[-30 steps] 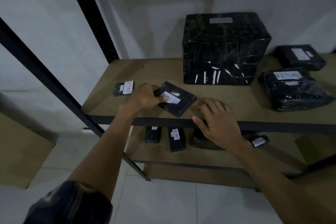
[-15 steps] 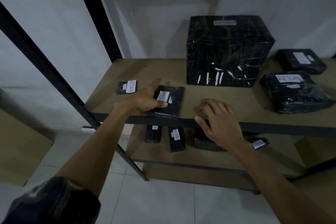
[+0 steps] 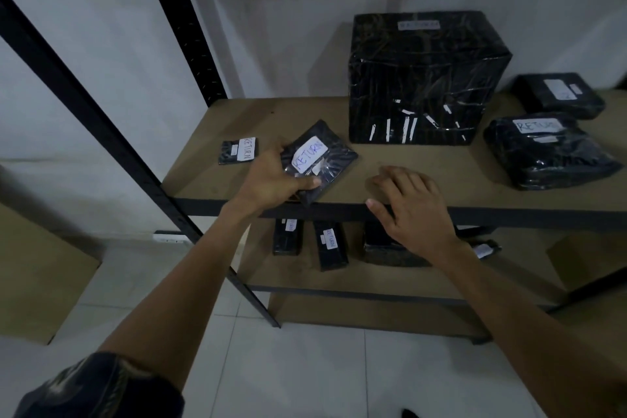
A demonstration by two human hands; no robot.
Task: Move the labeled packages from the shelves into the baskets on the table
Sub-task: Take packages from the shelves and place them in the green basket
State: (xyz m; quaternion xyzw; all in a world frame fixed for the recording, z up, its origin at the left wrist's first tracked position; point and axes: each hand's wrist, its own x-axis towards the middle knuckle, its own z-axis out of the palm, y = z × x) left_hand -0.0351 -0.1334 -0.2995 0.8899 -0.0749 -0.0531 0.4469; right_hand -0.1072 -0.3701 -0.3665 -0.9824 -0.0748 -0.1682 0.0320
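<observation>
At the front edge of the upper shelf [image 3: 407,159], the left hand [image 3: 271,180] pinches a flat RETURN package [image 3: 320,159] by its near end (likely light, pliable, slick-wrapped), while the right hand [image 3: 410,210] rests open alongside.

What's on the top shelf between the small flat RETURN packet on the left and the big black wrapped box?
Head view: the left hand grips another black RETURN-labelled packet there.
</observation>
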